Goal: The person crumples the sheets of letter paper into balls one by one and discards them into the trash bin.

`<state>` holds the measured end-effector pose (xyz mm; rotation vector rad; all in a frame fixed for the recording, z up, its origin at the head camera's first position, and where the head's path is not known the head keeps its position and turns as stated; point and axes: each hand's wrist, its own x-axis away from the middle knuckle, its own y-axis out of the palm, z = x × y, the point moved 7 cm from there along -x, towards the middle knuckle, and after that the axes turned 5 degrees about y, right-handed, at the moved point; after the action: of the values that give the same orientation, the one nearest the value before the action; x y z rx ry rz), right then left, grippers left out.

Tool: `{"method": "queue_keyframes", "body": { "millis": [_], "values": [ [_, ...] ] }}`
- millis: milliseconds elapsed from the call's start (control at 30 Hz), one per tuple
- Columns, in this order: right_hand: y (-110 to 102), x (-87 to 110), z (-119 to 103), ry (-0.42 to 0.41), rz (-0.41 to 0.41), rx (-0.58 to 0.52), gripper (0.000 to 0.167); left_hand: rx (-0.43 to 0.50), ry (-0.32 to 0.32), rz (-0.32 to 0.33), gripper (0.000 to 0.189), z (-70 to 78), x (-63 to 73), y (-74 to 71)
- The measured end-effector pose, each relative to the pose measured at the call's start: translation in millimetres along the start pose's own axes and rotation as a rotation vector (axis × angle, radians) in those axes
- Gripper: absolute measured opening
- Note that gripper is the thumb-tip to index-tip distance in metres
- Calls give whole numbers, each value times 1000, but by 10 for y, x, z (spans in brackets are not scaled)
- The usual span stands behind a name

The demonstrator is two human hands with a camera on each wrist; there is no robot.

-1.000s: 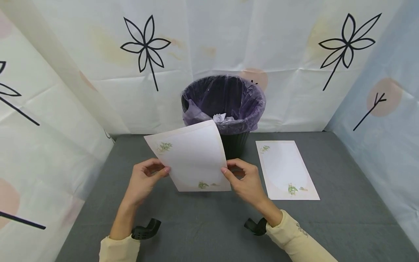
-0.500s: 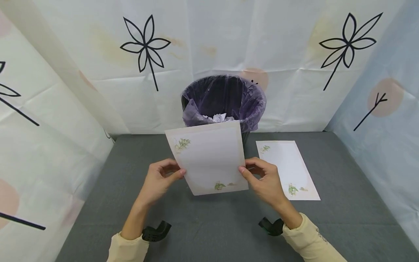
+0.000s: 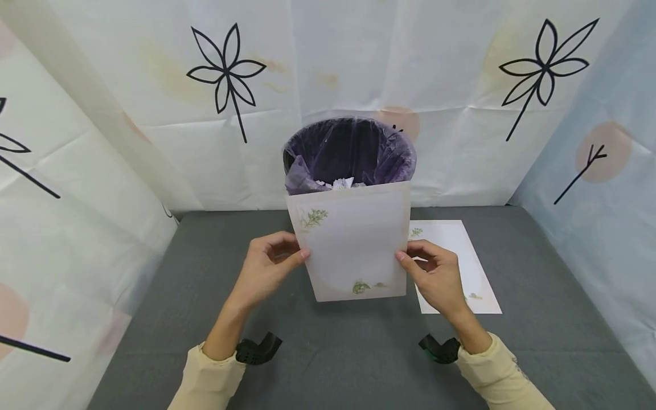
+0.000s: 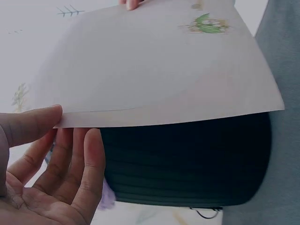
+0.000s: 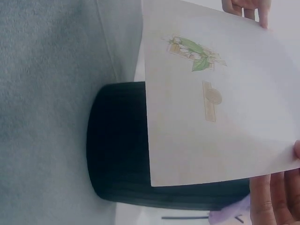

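Note:
A sheet of letter paper [image 3: 356, 239] with green leaf prints in two corners is held up in front of the trash can [image 3: 351, 151]. My left hand [image 3: 274, 265] pinches its left edge between thumb and fingers. On the opposite edge, my right hand [image 3: 430, 273] grips the paper the same way. The left wrist view shows the thumb on the printed face of the sheet [image 4: 140, 70], with the other fingers behind it. In the right wrist view, the sheet [image 5: 211, 136] overlaps the dark ribbed side of the can [image 5: 119, 140].
A second printed sheet [image 3: 461, 250] lies flat on the grey table [image 3: 543, 341], right of the can and partly behind my right hand. A purple bag [image 3: 400, 162] lines the can, and crumpled white paper [image 3: 342, 183] shows inside. Patterned white cloth [image 3: 410, 57] hangs behind.
Both hands have carried the sheet to the right, until it stands in front of the can. It was tilted and slightly curved; now it faces me flatter and more upright.

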<state>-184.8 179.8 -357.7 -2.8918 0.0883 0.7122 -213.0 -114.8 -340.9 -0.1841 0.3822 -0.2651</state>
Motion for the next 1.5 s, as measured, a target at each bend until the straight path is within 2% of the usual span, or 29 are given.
{"method": "queue_keyframes", "body": {
  "millis": [333,467,600,767,933,1067,1267,1500],
  "values": [
    [-115,-47,-5,34,0,30,13,47,94,17,13,338,-198,-27],
    [-143,-63,-9,36,-15,51,11,46,128,33,15,442,-238,-56],
    [-152,-91,-43,3,-47,73,10,-24,155,24,15,499,-240,-75],
    [-134,-141,-117,-56,-88,124,17,-178,170,-55,12,543,-220,-17],
    [-87,-175,-158,-56,-134,186,20,-280,180,-118,11,564,-216,73],
    [-84,-193,-176,-46,-158,211,19,-283,178,-103,7,546,-218,66],
    [-217,-231,-188,-21,-139,210,20,-221,179,-28,5,444,-207,-78],
    [-481,-264,-176,26,-54,177,18,-71,149,69,9,268,-163,-258]
  ]
}}
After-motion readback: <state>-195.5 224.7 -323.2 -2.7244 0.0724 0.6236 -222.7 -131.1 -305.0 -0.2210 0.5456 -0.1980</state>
